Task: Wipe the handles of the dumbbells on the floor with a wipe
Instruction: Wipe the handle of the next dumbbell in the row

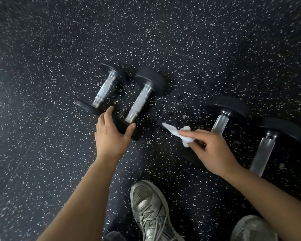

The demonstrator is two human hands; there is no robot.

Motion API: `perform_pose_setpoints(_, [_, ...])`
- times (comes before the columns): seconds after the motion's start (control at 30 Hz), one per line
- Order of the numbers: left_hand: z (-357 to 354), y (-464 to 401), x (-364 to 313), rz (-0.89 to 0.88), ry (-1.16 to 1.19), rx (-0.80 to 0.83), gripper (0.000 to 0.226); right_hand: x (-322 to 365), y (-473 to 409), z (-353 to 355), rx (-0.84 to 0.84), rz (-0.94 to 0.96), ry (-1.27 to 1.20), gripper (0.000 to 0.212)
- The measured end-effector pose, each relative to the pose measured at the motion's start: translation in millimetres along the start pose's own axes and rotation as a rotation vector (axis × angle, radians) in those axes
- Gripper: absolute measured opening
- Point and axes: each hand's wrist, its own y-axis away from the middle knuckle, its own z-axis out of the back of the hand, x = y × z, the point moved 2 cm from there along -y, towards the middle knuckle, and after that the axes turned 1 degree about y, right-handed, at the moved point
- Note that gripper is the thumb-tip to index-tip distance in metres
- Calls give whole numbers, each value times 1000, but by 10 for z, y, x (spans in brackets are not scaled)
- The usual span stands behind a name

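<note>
Several black dumbbells with silver knurled handles lie side by side on the speckled floor. My left hand (111,134) wraps the near head of the second dumbbell (139,101), thumb on its right side, fingers reaching toward the leftmost dumbbell (105,88). My right hand (214,150) pinches a crumpled white wipe (179,133) just above the floor, between the second and third dumbbell (221,123). It hides that third dumbbell's near head. The fourth dumbbell (266,150) lies at the far right.
Black rubber floor (42,136) with white flecks fills the view. My grey sneakers stand at the bottom, one at centre (149,211) and one at right (252,228). Small drops or crumbs dot the floor around the dumbbells.
</note>
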Motion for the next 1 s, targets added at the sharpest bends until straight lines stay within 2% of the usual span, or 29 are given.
perform_pose_setpoints(0.17, [-76, 114, -75, -40, -83, -12, 105, -70, 175, 200, -31, 20, -34, 45])
perform_pose_setpoints(0.3, [-42, 225, -156, -105, -24, -95, 84, 31, 60, 303, -23, 31, -41, 46])
perform_pose_setpoints(0.4, [36, 250, -207, -176, 26, -49, 70, 208, -76, 366, 52, 65, -28, 43])
perform_pose_setpoints(0.5, [84, 245, -188, -199, 71, -27, 65, 347, -232, 380, 100, 54, 4, 40])
perform_pose_setpoints(0.57, [72, 219, -108, -140, 102, -15, 73, 420, -346, 342, 102, 36, 15, 38])
perform_pose_setpoints(0.73, [-111, 319, 28, -56, 148, 135, 103, 379, -624, 107, 2, 57, 78, 38])
perform_pose_setpoints(1.0, [-301, 467, -66, -97, 235, 250, 105, 70, -895, -90, -137, 44, 238, 37])
